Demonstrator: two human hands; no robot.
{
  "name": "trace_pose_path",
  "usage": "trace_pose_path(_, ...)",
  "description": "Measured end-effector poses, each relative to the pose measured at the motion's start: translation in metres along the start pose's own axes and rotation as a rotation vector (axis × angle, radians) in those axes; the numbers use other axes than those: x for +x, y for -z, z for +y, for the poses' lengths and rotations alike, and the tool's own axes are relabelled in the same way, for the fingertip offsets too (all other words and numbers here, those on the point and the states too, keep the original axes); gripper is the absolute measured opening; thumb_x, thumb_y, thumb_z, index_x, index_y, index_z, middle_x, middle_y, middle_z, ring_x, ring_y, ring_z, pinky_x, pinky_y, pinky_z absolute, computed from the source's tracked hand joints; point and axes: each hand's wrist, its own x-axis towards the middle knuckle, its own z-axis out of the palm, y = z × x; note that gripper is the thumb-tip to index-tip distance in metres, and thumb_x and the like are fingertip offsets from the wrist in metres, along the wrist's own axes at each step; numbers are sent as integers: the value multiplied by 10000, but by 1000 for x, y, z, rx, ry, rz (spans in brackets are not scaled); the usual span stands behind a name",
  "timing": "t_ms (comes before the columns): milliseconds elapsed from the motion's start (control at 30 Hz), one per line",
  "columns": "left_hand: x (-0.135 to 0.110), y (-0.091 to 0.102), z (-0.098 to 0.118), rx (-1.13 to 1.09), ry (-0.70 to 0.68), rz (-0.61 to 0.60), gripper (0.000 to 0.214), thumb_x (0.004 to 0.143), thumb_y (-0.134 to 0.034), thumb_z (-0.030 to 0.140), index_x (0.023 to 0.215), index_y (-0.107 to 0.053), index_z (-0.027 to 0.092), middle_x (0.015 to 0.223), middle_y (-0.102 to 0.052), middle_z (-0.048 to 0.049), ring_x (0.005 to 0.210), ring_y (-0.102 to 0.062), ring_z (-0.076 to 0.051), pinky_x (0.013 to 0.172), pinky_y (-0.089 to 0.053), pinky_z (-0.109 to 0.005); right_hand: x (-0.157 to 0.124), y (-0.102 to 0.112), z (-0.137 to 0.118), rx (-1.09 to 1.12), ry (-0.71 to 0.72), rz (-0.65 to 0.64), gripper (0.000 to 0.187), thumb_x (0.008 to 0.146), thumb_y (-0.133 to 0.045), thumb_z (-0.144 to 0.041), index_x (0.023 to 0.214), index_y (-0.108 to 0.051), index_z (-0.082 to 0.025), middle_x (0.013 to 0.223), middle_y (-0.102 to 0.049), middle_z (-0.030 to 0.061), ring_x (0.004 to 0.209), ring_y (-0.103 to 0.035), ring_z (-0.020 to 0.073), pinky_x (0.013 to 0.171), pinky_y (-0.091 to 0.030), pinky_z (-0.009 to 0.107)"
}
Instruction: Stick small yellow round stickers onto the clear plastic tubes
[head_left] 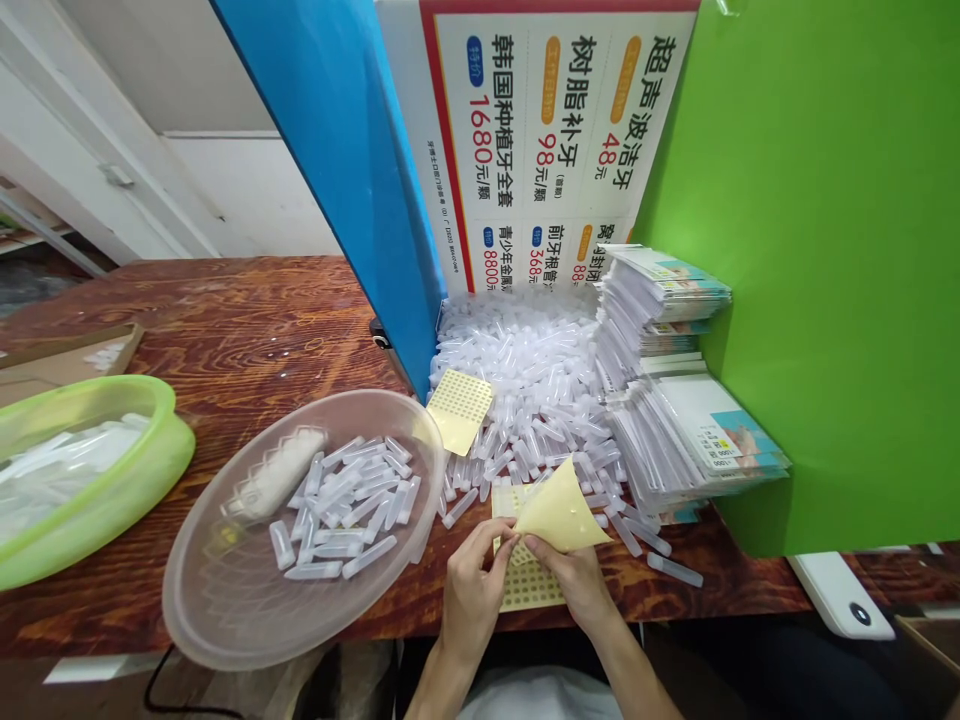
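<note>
Our left hand (478,562) and right hand (574,578) both pinch the curled yellow sheet (564,508), probably to steady its edge over the dotted sheet (531,590) below

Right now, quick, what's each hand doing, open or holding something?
Left hand: pinched closed at a corner of the curled yellow sheet; exact grip unclear.
Right hand: closed, holding that sheet.

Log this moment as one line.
left hand: pinching curled yellow sheet | right hand: holding same sheet | beneath: dotted sticker sheet | nearby: plastic tubes
</note>
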Motion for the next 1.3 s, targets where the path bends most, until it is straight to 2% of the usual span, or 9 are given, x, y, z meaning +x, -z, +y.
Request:
trace_pose_path(333, 1, -1, -3, 48, -22, -56, 120, 953, -507, 179, 876, -590, 219, 1066, -651, -85, 1064, -639, -231, 906, -522, -347, 1, -19, -20, 61, -185, 151, 444, 704, -750, -611, 781, -703, -177, 636, -654, 42, 541, -581, 207, 534, -500, 350)
trace_pose_path(467, -1, -1, -10, 125, -59, -90, 111, 939, -507, 145, 903, -583, 217, 1125, -646, -98, 1103, -620, -247, 925, -512, -385, -2, 0, -41, -145, -345, -44, 466, 702, -770, -548, 909, -753, -130, 764, -738, 81, 799, -685, 291, 762, -546, 380)
trace_pose_path(533, -2, -2, -13, 188, -119, -141, 142, 920, -502, 105, 922, -589, 217, 1127, -661, -95, 1097, -620, -254, 934, -499, -409, -7, 19, -51, -255, -288, -198, 525, 697, -801, -412, 1150, -717, -160, 1039, -758, 94, 1012, -678, 308, 919, -513, 395)
trace_pose_path(633, -4, -5, -16, 270, -171, -214, 184, 895, -490, 68, 930, -597, 214, 1109, -681, -95, 1093, -618, -271, 932, -476, -443, -15, 52, -57, -410, -54, -191, 561, 748, -751, -293, 1294, -642, -220, 1277, -674, 110, 1177, -613, 303, 1029, -451, 409)
trace_pose_path(733, -7, -9, -19, 302, -157, -229, 179, 883, -490, 64, 898, -595, 208, 1113, -681, -104, 1108, -608, -287, 918, -461, -459, -21, 85, -51, -570, 136, -129, 295, 883, -584, -293, 1143, -708, -233, 1119, -719, 116, 1064, -655, 289, 924, -508, 399)
trace_pose_path(833, -9, -11, -21, 277, -117, -209, 170, 879, -498, 75, 882, -604, 208, 1132, -674, -112, 1134, -593, -298, 926, -448, -472, -25, 110, -50, -825, 210, 127, 264, 913, -495, -327, 977, -727, -219, 898, -718, 111, 846, -675, 282, 750, -532, 373)
trace_pose_path(967, -7, -6, -12, 99, 62, -190, 84, 893, -574, 192, 839, -633, 215, 1144, -658, -106, 1147, -585, -300, 970, -437, -477, -26, 110, -69, -926, 287, 442, 329, 948, -492, -365, 1153, -685, -192, 1016, -688, 142, 917, -652, 296, 781, -507, 375)
trace_pose_path(1167, 5, -1, 4, -413, 343, -229, 278, 845, -698, 454, 777, -663, 187, 1113, -640, -112, 1107, -604, -266, 971, -464, -381, -17, 45, -83, -549, 369, -156, 247, 976, -557, -295, 1169, -709, -267, 1003, -682, 80, 961, -640, 245, 833, -506, 329)
trace_pose_path(1300, 8, -1, 9, -524, 412, -237, 348, 790, -738, 513, 753, -673, 173, 1092, -638, -116, 1083, -595, -264, 919, -478, -347, -7, 17, -59, -327, 353, -254, 211, 965, -607, -293, 1134, -729, -257, 958, -691, 58, 911, -651, 217, 806, -512, 308)
